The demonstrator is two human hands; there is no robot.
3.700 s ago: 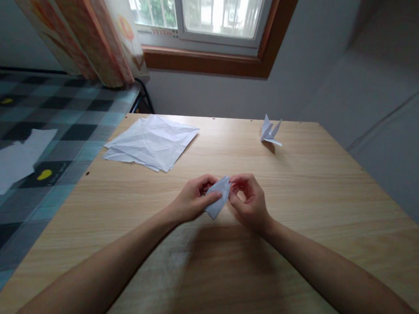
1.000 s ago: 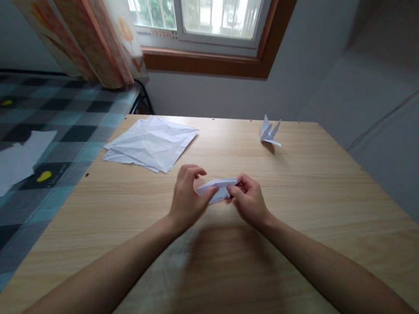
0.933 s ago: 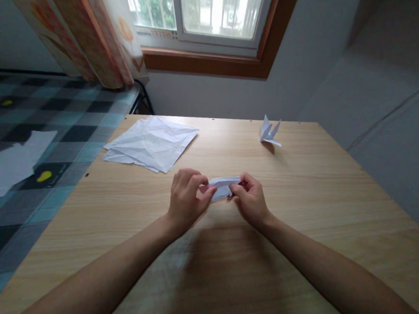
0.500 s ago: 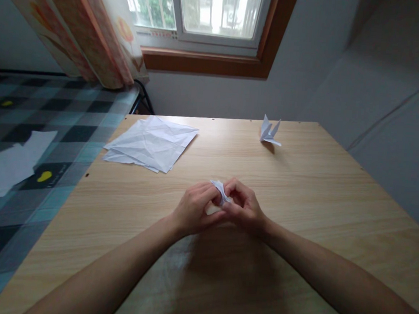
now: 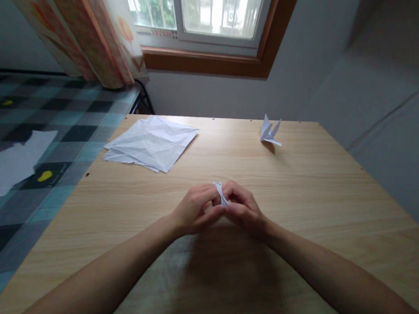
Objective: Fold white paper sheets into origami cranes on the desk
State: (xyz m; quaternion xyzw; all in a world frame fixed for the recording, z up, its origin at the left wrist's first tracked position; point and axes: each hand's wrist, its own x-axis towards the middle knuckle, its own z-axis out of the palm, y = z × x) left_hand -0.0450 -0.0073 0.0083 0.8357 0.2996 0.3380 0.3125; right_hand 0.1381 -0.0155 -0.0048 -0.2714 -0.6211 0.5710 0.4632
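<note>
Between my two hands is a small piece of folded white paper, its upper edges fanned slightly apart. My left hand pinches it from the left, thumb near the lower end. From the right, my right hand grips the same paper with curled fingers and thumb. Most of the paper is hidden behind my fingers. Farther back on the right stands a folded white paper crane. A stack of creased white paper sheets lies at the back left.
The light wooden table reaches back toward the wall below a window. On the left, a checked cloth covers a lower surface with white paper pieces on it. A patterned curtain hangs at the upper left.
My fingers have shifted around the folded paper, which now stands more upright and shows its split upper edges. My thumbs have drawn closer to it. The crane and sheets have stayed put.
</note>
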